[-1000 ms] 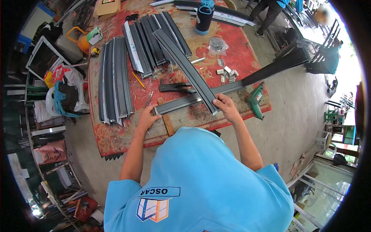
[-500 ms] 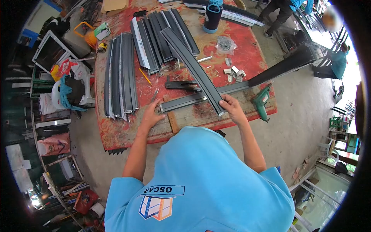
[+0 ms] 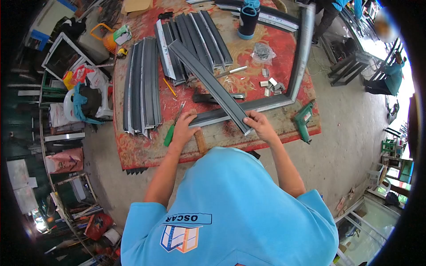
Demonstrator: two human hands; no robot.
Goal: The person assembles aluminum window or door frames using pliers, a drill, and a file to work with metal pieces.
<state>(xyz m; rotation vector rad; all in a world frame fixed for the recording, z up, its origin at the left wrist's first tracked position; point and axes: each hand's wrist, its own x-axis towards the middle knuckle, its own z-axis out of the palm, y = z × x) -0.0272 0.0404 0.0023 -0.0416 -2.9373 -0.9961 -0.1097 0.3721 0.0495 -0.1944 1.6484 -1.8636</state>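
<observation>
In my left hand [image 3: 183, 129] is the near end of an L-shaped dark metal frame [image 3: 268, 103], its fingers closed around it. The frame's other leg runs up along the table's right side. My right hand [image 3: 261, 127] pinches the near end of a loose dark metal profile [image 3: 211, 84], which lies slantwise across the frame. A screwdriver [image 3: 169, 134] with a green handle lies beside my left hand. Just right of that hand, a wooden handle [image 3: 201, 142] sticks out toward me. A black tool [image 3: 216, 97] lies partly hidden under the profile.
Stacks of metal profiles [image 3: 143, 86] cover the left and back of the red table [image 3: 146, 153]. A green power drill [image 3: 304, 119], small metal brackets [image 3: 273, 85], a plastic bag [image 3: 262, 53], a pencil [image 3: 169, 88] and a dark bottle [image 3: 248, 20] are there. People stand beyond, at right.
The L-shaped frame has turned, its far leg swinging from the right up toward the back. My left hand has closed on its end. The profile's near end has shifted slightly left.
</observation>
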